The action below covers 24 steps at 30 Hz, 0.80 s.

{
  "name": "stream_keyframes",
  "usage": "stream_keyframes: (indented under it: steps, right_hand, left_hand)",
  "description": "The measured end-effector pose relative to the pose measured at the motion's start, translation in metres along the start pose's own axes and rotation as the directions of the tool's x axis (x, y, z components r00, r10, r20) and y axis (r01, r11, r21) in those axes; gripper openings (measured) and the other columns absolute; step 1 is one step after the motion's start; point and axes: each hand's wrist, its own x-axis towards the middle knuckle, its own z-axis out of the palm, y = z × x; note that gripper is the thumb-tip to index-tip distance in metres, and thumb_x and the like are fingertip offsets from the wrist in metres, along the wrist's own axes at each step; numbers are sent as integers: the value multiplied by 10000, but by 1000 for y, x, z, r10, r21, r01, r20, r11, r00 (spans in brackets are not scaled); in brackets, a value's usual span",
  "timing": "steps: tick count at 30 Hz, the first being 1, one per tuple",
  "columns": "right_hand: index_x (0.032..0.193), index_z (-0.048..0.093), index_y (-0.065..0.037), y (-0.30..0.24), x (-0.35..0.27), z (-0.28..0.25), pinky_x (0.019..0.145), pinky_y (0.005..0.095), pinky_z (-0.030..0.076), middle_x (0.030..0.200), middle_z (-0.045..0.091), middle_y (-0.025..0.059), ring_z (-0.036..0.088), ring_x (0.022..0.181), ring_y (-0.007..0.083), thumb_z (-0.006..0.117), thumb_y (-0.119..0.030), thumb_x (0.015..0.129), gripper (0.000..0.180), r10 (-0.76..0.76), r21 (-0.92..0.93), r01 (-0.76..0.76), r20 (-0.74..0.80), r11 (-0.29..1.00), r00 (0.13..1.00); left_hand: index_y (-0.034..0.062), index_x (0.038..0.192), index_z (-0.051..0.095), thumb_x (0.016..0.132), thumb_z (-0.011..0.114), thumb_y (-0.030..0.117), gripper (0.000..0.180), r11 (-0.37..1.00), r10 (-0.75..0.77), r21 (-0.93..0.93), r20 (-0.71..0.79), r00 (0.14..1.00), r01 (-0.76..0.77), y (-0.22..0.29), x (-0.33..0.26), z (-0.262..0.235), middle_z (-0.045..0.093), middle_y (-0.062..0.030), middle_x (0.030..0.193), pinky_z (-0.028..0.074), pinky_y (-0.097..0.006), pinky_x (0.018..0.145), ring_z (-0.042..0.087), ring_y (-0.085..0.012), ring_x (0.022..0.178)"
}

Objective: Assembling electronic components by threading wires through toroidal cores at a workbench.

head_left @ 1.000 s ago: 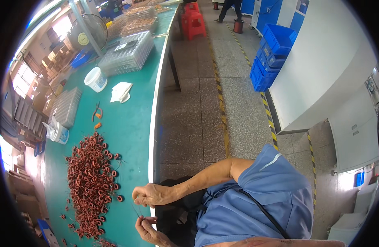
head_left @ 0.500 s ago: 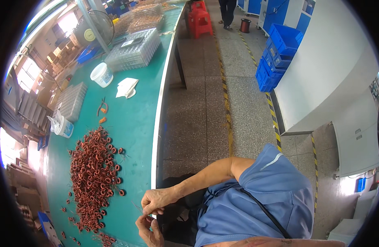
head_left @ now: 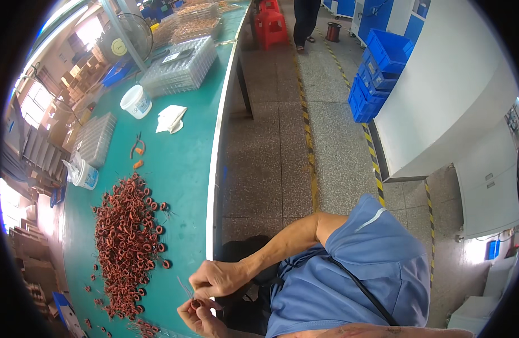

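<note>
My right hand [head_left: 217, 279] and my left hand [head_left: 198, 316] meet just over the near edge of the teal table [head_left: 186, 169]. The left hand's fingertips pinch a small copper coil ring [head_left: 195, 304]. Thin wire leads [head_left: 184, 287] stick up from the coil, and my right hand's fingers close on them. Just left of both hands, a large pile of similar reddish copper coil rings [head_left: 127, 236] is spread on the table. My right forearm reaches in from a blue sleeve.
On the table farther away lie orange-handled pliers [head_left: 137, 145], a white cloth [head_left: 170, 118], a white cup [head_left: 135, 101], a tub with plastic [head_left: 82, 172] and clear trays [head_left: 180, 67]. Across the aisle are blue bins [head_left: 378, 62], red stools [head_left: 273, 25] and a standing person [head_left: 304, 22].
My two hands have come closer together, the right one dropping toward the left. The view has tilted, so the table items sit lower in the picture.
</note>
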Motion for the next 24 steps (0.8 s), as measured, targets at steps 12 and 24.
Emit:
stream_keyframes:
  steps: [12,24]
  right_hand:
    - [997,643,6,11,22,-15,533,188,424,731,603,-1,528,590,43,669,-153,900,188,414,180,-418,61,890,908]
    - [1121,584,29,35,10,14,683,227,461,888,611,48,529,718,95,536,-188,980,263,277,481,-363,242,798,930]
  left_hand:
    - [24,1178,396,1012,436,189,238,915,21,-404,48,999,0,-22,5,4,511,-108,834,490,-286,621,561,-185,713]
    - [29,1106,483,1014,392,85,140,970,10,-243,-41,999,-20,-16,-14,-14,587,-77,842,430,-218,575,503,-84,651]
